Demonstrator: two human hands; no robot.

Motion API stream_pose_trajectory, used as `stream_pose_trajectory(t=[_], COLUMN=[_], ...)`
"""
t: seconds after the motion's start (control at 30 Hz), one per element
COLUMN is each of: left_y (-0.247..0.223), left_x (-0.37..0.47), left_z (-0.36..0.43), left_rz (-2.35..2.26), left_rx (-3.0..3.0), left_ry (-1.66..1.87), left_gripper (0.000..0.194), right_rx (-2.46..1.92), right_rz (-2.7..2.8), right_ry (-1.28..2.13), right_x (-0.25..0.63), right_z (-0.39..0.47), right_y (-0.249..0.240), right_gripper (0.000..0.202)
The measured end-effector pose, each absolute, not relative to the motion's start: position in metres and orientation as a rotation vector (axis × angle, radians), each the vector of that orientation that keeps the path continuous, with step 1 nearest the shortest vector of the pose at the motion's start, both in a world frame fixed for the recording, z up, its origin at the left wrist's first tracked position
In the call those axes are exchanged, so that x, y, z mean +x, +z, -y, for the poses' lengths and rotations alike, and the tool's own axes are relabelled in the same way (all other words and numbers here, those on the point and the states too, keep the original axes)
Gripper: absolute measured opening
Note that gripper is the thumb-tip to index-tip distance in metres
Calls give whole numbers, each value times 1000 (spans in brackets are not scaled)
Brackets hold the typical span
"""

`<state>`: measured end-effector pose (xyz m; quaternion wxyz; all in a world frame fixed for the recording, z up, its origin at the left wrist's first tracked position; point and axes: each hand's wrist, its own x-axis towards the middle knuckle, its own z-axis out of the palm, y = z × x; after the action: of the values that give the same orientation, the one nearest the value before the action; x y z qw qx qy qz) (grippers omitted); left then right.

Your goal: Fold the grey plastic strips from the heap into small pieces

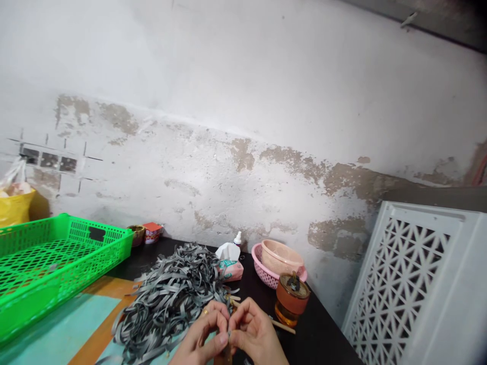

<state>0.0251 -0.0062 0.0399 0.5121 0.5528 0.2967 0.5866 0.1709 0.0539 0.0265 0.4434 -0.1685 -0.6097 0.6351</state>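
Note:
At the bottom middle, my left hand (206,334) and my right hand (257,335) meet fingertip to fingertip, both closed in a pinch. Something small sits between the fingers, too hidden to name. A ring shows on a left finger. Just left of my hands lies a large tangled heap of grey flat strips (175,299). Part of the heap rests on a light green sheet (89,322) with orange-brown borders.
A green plastic crate (57,289) stands at left. Behind the strips are a tissue pack (231,271) and a white-capped bottle (238,239). Pink basket (262,272), peach bowl (283,257), amber jar (288,314) and wooden stick (283,325) lie right. A grey lattice panel (395,284) rises beyond.

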Motion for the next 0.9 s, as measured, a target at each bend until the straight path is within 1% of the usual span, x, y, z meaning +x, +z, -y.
stream_pose_trajectory(t=[0.13, 0.3, 0.4, 0.53, 0.73, 0.9], left_y=[32, 24, 23, 26, 33, 31], left_x=[28, 29, 31, 30, 25, 24], left_z=[5, 3, 2, 1, 1, -3], left_rz=[-808, -863, -841, -812, -850, -858], left_rx=[1270, 1297, 1262, 1250, 1235, 1104], left_ry=[1500, 1553, 1539, 1489, 1480, 1414], left_gripper=[24, 26, 24, 26, 29, 36], right_rx=[-595, -701, -689, -662, -659, -671], right_rz=[1576, 1928, 2068, 2140, 2089, 2059], right_ry=[1459, 909, 711, 652, 730, 705], right_x=[171, 174, 178, 184, 190, 190], right_z=[-53, -48, -45, -44, -48, -49], right_y=[27, 32, 38, 44, 44, 46], right_gripper=[37, 12, 13, 13, 14, 11])
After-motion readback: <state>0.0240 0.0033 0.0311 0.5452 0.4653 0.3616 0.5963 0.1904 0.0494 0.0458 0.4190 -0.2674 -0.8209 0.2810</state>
